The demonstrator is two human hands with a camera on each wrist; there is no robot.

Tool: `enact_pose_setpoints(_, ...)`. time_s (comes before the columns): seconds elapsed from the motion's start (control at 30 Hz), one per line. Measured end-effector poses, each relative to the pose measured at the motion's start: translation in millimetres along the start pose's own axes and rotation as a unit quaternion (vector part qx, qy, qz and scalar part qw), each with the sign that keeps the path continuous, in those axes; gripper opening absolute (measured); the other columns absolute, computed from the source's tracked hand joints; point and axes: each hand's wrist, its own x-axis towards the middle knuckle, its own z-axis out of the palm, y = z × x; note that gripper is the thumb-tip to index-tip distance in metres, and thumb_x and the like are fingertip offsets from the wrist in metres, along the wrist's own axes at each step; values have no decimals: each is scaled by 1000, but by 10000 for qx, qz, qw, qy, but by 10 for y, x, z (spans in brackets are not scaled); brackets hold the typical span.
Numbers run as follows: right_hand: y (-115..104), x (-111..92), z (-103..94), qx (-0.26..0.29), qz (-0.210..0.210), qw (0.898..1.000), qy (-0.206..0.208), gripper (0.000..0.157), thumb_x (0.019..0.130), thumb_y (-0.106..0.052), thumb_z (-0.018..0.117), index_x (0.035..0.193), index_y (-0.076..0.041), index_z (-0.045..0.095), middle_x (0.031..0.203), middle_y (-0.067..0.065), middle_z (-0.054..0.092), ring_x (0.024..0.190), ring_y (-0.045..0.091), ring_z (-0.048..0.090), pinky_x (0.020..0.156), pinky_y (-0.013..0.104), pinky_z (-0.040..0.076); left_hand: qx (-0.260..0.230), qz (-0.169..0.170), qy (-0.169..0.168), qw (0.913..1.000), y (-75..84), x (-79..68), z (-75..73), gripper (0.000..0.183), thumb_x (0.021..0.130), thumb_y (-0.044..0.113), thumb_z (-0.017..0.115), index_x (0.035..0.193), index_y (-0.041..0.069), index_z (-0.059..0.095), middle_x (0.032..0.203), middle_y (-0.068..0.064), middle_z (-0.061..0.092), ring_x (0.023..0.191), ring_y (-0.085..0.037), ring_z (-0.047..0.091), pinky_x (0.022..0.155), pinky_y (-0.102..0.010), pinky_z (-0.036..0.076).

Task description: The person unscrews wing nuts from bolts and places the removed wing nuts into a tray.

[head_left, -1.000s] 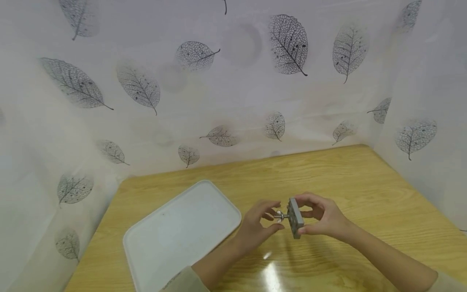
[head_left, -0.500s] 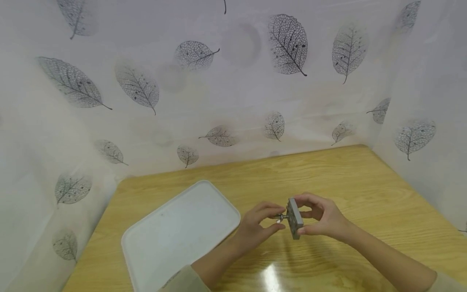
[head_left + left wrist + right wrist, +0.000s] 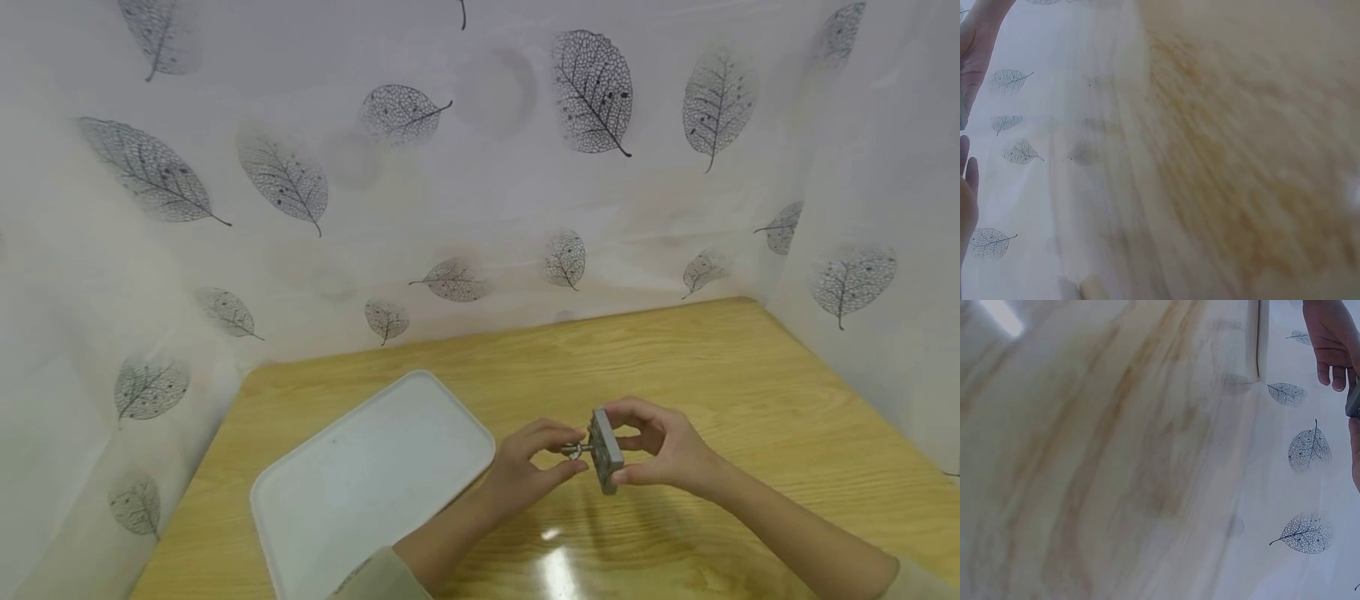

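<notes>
Over the table, both hands hold a small assembly in the head view. A grey rectangular metal block (image 3: 607,452) stands on edge, and a bolt (image 3: 587,448) sticks out of its left face. On the bolt sits a shiny nut with wings, like a wing nut (image 3: 574,452). My right hand (image 3: 663,446) grips the block by its top and bottom edges, between fingers and thumb. The left hand (image 3: 528,462) has thumb and fingers curled round the wing nut. Only a corner of the block (image 3: 1353,403) shows at the right wrist view's edge.
A white tray (image 3: 367,483) lies aslant on the wood-grain table (image 3: 675,350), left of the hands. The left forearm passes over its near right edge. Behind and at the sides hangs a pale sheet (image 3: 480,183) printed with leaves.
The left fingers have closed in round the wing nut, and its wings have turned on the bolt. The right hand and the block stay nearly in place.
</notes>
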Motion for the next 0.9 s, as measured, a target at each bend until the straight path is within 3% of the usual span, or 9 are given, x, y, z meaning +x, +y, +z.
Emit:
enact_pose_setpoints(0.1,2,-2,-2,-24,-69,10000,-45,60,70,23,68,124,14,43,121,8,54,111,15,57,91,33,54,-93,-113,-5,9999,49,18,-13,34,70,-10,76,100,-8,62,94,-18,66,80,-23,66,78,-22,56)
enact_pose_setpoints(0.37,3,-12,0,-4,-82,10000,-1,60,70,23,67,124,14,44,122,7,55,112,15,57,91,32,54,134,-279,70,9995,-105,-100,90,25,79,-4,72,103,-4,64,92,-12,69,81,-16,67,77,-14,54)
enact_pose_setpoints(0.57,8,-26,-5,56,-71,10000,17,60,70,24,67,124,14,44,122,7,55,112,15,57,90,32,54,113,-432,51,9990,-95,-126,118,23,82,-2,69,105,-4,64,95,-12,71,80,-14,69,75,-12,54)
enact_pose_setpoints(0.77,6,-49,-14,-60,244,9995,171,60,70,22,68,124,11,45,123,4,54,112,12,56,90,31,54,-163,-519,-25,9985,-84,-130,132,41,78,-7,72,115,-7,55,90,-16,70,76,-19,70,77,-16,55)
enact_pose_setpoints(0.9,4,-47,-22,-99,108,9998,118,60,70,22,68,123,11,45,123,5,54,112,12,56,90,31,54,-299,-635,-42,9975,-89,-138,140,52,72,-10,75,118,-8,51,80,-16,69,70,-23,69,77,-19,56)
